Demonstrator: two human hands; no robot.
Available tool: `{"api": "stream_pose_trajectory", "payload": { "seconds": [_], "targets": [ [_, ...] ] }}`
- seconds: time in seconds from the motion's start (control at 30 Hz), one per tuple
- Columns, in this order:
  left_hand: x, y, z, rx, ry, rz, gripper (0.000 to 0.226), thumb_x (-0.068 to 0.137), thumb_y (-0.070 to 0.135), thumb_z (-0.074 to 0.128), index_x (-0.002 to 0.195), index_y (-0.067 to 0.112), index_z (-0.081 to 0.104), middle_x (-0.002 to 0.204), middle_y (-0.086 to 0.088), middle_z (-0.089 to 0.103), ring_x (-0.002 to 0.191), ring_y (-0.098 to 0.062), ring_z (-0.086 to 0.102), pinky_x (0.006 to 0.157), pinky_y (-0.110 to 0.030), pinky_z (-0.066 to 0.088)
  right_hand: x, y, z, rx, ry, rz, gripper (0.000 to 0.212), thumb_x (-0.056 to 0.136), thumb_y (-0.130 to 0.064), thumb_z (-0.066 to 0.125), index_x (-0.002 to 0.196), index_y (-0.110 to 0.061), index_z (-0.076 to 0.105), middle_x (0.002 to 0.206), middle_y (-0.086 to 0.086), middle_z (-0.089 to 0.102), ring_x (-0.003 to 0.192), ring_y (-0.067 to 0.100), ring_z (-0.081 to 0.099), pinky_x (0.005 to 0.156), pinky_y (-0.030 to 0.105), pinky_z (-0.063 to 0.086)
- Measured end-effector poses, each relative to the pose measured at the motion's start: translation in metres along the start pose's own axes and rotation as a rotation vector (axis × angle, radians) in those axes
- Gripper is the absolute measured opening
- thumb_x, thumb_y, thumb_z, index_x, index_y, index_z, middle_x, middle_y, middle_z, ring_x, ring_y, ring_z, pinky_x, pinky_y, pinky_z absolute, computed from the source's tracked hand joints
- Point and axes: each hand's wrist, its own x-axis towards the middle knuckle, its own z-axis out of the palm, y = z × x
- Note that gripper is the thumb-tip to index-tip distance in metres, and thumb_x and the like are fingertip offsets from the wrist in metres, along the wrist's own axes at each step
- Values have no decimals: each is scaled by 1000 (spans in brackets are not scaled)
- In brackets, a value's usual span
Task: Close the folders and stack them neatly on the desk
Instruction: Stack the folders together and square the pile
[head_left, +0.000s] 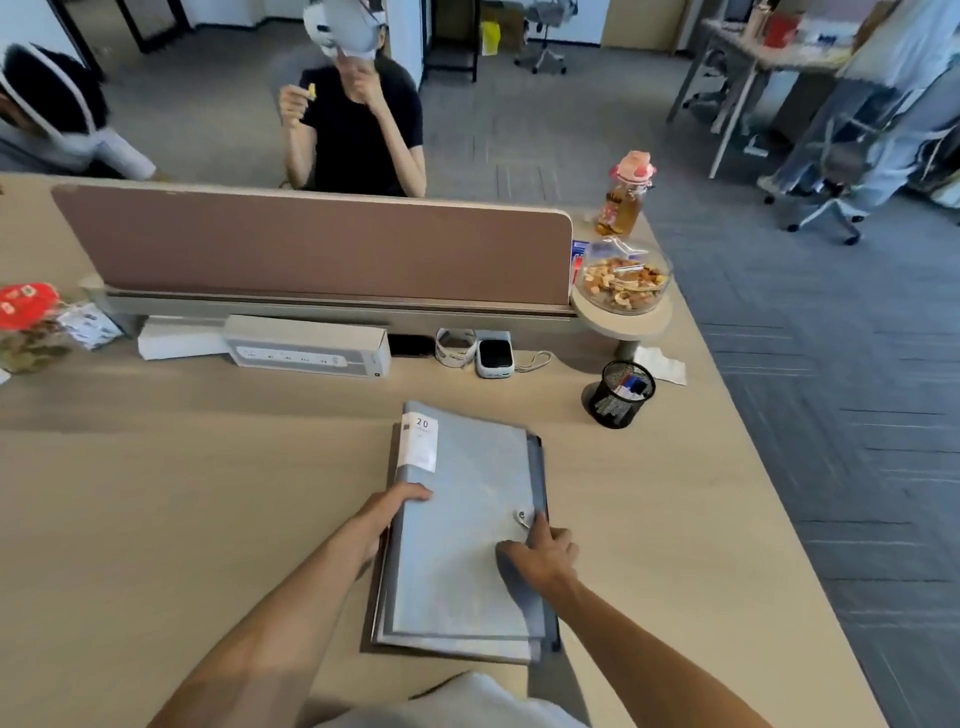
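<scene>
A stack of grey-blue folders (467, 519) lies closed on the wooden desk (182, 493), slightly fanned at the right and bottom edges. The top folder bears a white label marked "20" at its far left corner and a small clasp at its right edge. My left hand (387, 512) grips the stack's left edge, thumb on top. My right hand (540, 553) rests on the top folder's right edge just below the clasp, fingers spread against it.
A black mesh pen cup (618, 395) stands right of the stack. Behind it are a power strip box (306, 351), a small device (494, 358), a snack bowl (623, 278) and a brown divider (311, 249). A person sits opposite. The desk's right edge runs diagonally.
</scene>
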Motion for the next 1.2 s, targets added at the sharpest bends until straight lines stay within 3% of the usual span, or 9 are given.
{"api": "stream_pose_trajectory", "payload": {
  "seconds": [0.1, 0.2, 0.4, 0.47, 0.6, 0.67, 0.77, 0.9, 1.2],
  "targets": [
    [-5, 14, 3, 5, -59, 64, 44, 49, 31, 75, 88, 10, 70, 81, -13, 72, 71, -28, 66, 71, -31, 52, 7, -4, -9, 115, 2, 8, 64, 82, -54, 56, 137, -27, 34, 132, 15, 33, 124, 36, 33, 101, 45, 38],
    [-17, 30, 2, 27, -64, 163, 35, 52, 25, 70, 82, 8, 67, 69, -9, 69, 58, -24, 63, 58, -25, 49, 8, 2, -19, 373, 27, 8, 64, 73, -64, 61, 118, -20, 53, 123, 14, 52, 108, 32, 55, 89, 42, 51],
    [-36, 63, -22, 15, -122, 406, 61, 50, 21, 71, 108, 10, 57, 92, -27, 66, 73, -31, 64, 67, -41, 52, -10, -36, -39, 764, 124, -91, 59, 79, -45, 71, 118, -8, 47, 105, 7, 59, 79, 14, 57, 59, 23, 43],
    [-45, 79, -32, 41, -105, 498, 56, 49, 22, 71, 103, 18, 57, 98, -23, 67, 80, -34, 65, 72, -45, 54, -16, -60, -45, 886, 179, -121, 60, 79, -32, 75, 123, -7, 44, 110, 8, 61, 83, 15, 61, 61, 24, 48],
    [-57, 103, -56, 80, -118, 590, 69, 55, 14, 64, 120, 17, 46, 104, -12, 64, 87, -29, 62, 73, -39, 52, -33, -99, -51, 993, 264, -273, 38, 85, -10, 68, 117, -10, 47, 107, 5, 63, 87, 12, 64, 64, 20, 56],
    [-56, 106, -71, 96, -135, 622, 75, 53, 12, 65, 126, 16, 45, 110, -10, 65, 94, -27, 62, 77, -38, 52, -38, -106, -47, 932, 313, -361, 30, 88, -11, 65, 114, -12, 50, 110, 4, 64, 93, 13, 64, 76, 26, 58],
    [-53, 103, -86, 103, -129, 634, 78, 51, 9, 66, 126, 14, 46, 118, -9, 63, 105, -27, 59, 88, -39, 50, -45, -106, -35, 797, 342, -415, 48, 88, -17, 64, 128, -7, 38, 125, 12, 57, 109, 22, 60, 81, 27, 56],
    [-50, 90, -89, 100, -92, 641, 79, 52, 10, 70, 127, 13, 47, 120, -7, 64, 105, -24, 60, 83, -33, 50, -56, -108, -23, 687, 415, -394, 54, 85, -25, 64, 128, -10, 34, 126, 14, 52, 117, 31, 54, 99, 51, 48],
    [-46, 79, -74, 148, -42, 619, 71, 55, 5, 78, 120, 16, 51, 110, -3, 66, 102, -23, 62, 71, -24, 48, -63, -99, -24, 622, 514, -383, 47, 90, -3, 53, 132, -5, 32, 126, 3, 44, 121, 21, 44, 105, 34, 37]
  ]
}}
